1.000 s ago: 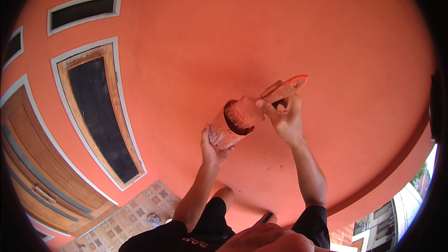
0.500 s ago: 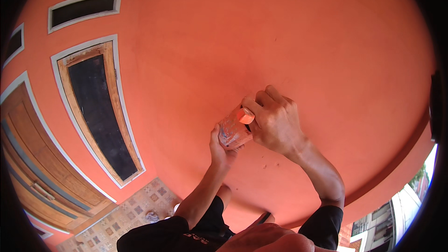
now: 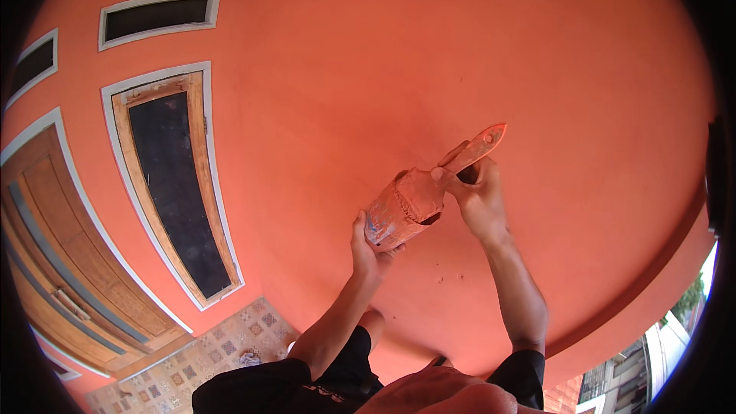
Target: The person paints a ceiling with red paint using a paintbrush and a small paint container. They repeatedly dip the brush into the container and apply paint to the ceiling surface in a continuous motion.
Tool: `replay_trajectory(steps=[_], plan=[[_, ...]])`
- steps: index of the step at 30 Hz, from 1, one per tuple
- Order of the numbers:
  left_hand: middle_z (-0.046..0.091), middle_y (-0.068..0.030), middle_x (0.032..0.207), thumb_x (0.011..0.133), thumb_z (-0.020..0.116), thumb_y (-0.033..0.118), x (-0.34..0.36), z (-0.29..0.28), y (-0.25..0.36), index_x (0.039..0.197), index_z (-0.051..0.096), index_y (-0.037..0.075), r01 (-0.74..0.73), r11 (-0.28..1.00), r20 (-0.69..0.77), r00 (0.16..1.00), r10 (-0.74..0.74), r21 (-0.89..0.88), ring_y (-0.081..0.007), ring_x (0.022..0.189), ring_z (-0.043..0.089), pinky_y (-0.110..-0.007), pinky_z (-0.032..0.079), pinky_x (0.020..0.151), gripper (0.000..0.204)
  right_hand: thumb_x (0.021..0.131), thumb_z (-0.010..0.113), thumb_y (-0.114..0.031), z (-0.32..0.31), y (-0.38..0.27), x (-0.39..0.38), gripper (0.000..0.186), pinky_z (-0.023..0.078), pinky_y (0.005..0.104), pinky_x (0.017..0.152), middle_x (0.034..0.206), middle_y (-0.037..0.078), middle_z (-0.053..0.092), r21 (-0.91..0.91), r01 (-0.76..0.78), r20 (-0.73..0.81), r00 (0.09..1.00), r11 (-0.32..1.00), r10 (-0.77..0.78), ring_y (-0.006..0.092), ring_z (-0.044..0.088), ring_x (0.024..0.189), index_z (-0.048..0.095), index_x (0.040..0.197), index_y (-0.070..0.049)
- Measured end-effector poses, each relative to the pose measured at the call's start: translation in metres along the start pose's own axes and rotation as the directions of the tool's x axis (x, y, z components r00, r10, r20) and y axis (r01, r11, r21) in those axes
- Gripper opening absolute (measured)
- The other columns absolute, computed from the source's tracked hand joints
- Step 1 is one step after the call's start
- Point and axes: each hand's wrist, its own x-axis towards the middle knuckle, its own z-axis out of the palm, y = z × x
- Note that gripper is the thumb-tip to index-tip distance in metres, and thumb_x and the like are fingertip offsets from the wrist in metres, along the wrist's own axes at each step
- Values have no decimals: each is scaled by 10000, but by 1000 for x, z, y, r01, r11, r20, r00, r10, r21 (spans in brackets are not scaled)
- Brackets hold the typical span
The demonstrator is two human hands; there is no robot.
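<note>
My left hand (image 3: 366, 251) is wrapped around a paint-smeared container (image 3: 386, 218), which tilts with its mouth toward the upper right. The container's sides are streaked with orange, blue and whitish paint. In my right hand (image 3: 484, 195) is a flat paintbrush (image 3: 477, 148), pinched where the handle meets the broad head. Its handle points up and right, with a hole near the end. Orange paint covers the head, which lies at the container's mouth; the bristle tips are partly hidden by the rim.
An orange wall (image 3: 583, 107) fills most of the view, with a few small pits below my hands. To the left are a wood-framed window (image 3: 165, 176) and a wooden door (image 3: 92, 261). A crumpled cloth-like thing (image 3: 249, 358) lies on the patterned tile floor (image 3: 203, 353).
The paintbrush has swung from pointing its handle end toward me to pointing up and right, exposing its broad head. My right hand has rotated and shifted slightly right; the left keeps its hold.
</note>
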Motion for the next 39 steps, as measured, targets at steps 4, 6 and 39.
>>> replay_trajectory(steps=[4, 6, 39], plan=[[628, -40, 1138, 950, 527, 646, -4, -3, 4, 1272, 554, 161, 17, 1000, -15, 1000, -17, 25, -217, 968, 642, -363, 480, 638, 582, 890, 755, -128, 1, 20, -4, 145, 370, 277, 643, 769, 2, 602, 194, -201, -92, 971, 960, 222, 95, 508, 695, 620, 899, -75], [628, -40, 1136, 952, 525, 642, -8, -5, 6, 1274, 552, 164, 14, 1000, -23, 1000, -14, 17, -215, 967, 641, -357, 479, 629, 576, 890, 757, -148, -1, 26, -8, 157, 357, 267, 644, 788, -11, 596, 297, -241, -101, 954, 924, 282, 89, 498, 702, 618, 937, -93], [622, -18, 1158, 973, 489, 641, -12, -4, 35, 1279, 552, 191, -40, 999, 6, 999, 40, -10, -198, 972, 625, -337, 469, 601, 548, 962, 717, -165, -3, 71, -17, 208, 442, 252, 580, 876, -41, 580, 747, -274, 36, 927, 605, 374, 68, 534, 679, 534, 1061, -172]])
